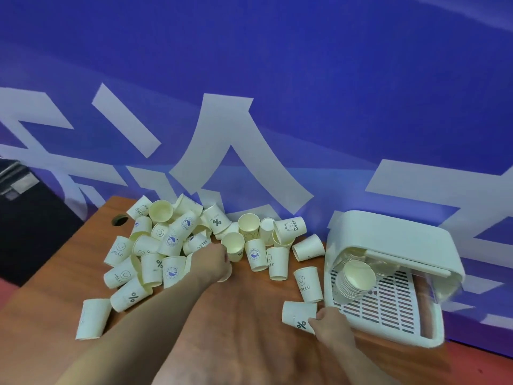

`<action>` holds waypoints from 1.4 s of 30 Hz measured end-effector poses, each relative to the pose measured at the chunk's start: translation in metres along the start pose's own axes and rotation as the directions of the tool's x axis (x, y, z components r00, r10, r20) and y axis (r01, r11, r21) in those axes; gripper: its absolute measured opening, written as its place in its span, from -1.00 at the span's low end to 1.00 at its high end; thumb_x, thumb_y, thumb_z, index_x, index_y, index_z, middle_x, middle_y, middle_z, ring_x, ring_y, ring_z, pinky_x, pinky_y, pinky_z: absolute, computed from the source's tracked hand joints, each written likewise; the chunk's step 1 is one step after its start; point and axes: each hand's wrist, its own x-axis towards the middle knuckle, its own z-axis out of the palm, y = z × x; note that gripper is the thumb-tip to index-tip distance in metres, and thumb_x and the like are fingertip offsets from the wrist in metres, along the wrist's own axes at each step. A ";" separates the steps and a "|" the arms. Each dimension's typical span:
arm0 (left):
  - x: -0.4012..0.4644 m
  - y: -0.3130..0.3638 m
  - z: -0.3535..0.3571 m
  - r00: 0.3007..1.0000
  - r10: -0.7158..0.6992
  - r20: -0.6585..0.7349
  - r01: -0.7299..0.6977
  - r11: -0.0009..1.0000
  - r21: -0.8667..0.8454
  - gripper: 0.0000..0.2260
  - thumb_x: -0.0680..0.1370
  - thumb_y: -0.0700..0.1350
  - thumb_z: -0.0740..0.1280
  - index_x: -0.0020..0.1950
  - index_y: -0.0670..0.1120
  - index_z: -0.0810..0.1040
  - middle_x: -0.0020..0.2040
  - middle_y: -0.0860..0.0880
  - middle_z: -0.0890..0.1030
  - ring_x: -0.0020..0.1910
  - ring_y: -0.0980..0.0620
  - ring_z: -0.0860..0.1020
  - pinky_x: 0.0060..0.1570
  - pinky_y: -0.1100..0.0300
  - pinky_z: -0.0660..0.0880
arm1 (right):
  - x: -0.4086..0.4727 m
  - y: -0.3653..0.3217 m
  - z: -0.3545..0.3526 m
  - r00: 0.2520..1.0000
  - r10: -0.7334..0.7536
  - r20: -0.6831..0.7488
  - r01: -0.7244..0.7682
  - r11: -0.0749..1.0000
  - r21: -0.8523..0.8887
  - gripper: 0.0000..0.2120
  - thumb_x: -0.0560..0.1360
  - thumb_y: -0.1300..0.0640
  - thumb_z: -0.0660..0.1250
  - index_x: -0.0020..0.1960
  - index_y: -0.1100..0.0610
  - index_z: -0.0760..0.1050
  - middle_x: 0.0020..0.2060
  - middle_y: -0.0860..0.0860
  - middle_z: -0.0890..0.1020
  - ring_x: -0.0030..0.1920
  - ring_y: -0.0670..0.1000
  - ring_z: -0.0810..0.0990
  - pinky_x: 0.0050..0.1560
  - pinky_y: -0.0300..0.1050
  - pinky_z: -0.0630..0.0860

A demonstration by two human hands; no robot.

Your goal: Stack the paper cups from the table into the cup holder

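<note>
Your left hand (pixel 215 261) reaches into the pile of paper cups (pixel 166 245) spread over the far left of the wooden table (pixel 249 315). Its fingers curl toward an open-mouthed cup (pixel 233 245) lying at the pile's near edge, and they touch or nearly touch it, but from this angle you cannot tell whether they actually grip it (the back of the hand hides the fingertips).

Your right hand (pixel 330 326) sits near the front right of the table, its fingers wrapped over the end of a cup lying on its side (pixel 298 315), the one printed with a percent sign. That cup rests on the table just beside the front left corner of the cup holder (pixel 394 240).

The cup holder is a white plastic box with a rounded lid over a slotted tray (pixel 388 298), standing at the right end of the table against the blue wall (pixel 277 79). A stack of nested cups (pixel 355 279) lies inside it on its side, mouth facing you, at the left of the tray under the lid.

Between the pile and the holder, a few loose cups stand or lie apart: one marked HELLO (pixel 308 283) upright just left of the holder, another (pixel 308 247) on its side behind it. One more cup (pixel 93 319) lies alone near the table's front left edge. A round cable hole (pixel 120 219) shows in the table's far left corner.
</note>
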 end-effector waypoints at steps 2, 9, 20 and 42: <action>0.017 0.005 0.007 1.000 0.030 0.000 -0.030 0.998 0.057 -0.85 0.50 -0.07 0.25 0.00 -0.01 0.58 -0.03 -0.02 0.61 -0.06 -0.04 0.58 -0.22 0.17 0.41 | 0.001 -0.009 0.001 0.999 -0.042 0.003 0.042 0.999 0.030 -0.74 0.40 0.03 0.36 -0.40 0.06 0.38 -0.32 -0.01 0.56 -0.19 0.04 0.58 -0.17 -0.13 0.47; 0.065 0.023 0.031 0.992 0.113 0.055 -0.123 0.963 0.239 -0.85 0.58 -0.03 0.24 0.05 -0.05 0.53 0.02 -0.03 0.60 -0.01 -0.06 0.59 -0.21 0.14 0.38 | 0.014 -0.035 -0.001 0.984 -0.171 0.040 0.171 0.985 -0.002 -0.81 0.39 -0.02 0.34 -0.36 -0.06 0.41 -0.22 -0.03 0.64 -0.13 -0.02 0.60 -0.11 -0.10 0.54; 0.050 0.028 0.012 0.987 0.145 0.064 -0.158 0.898 0.410 -0.90 0.54 -0.12 0.28 0.03 -0.04 0.54 -0.02 -0.02 0.60 -0.03 -0.06 0.60 -0.27 0.14 0.34 | 0.010 -0.042 -0.034 0.949 -0.315 -0.029 0.305 0.936 -0.176 -0.87 0.47 -0.01 0.33 -0.10 0.03 0.58 -0.12 -0.02 0.65 -0.06 0.00 0.60 -0.08 -0.12 0.51; -0.113 0.166 -0.012 0.692 0.721 0.030 -0.692 0.651 0.311 -0.72 0.58 0.09 0.21 -0.01 -0.02 0.65 -0.14 -0.06 0.66 -0.14 -0.12 0.60 -0.23 0.14 0.41 | -0.095 0.067 -0.123 0.898 -0.352 -0.264 0.284 0.922 -0.263 -0.87 0.42 0.01 0.29 -0.18 0.06 0.53 -0.20 0.00 0.61 -0.11 0.09 0.57 -0.19 -0.10 0.43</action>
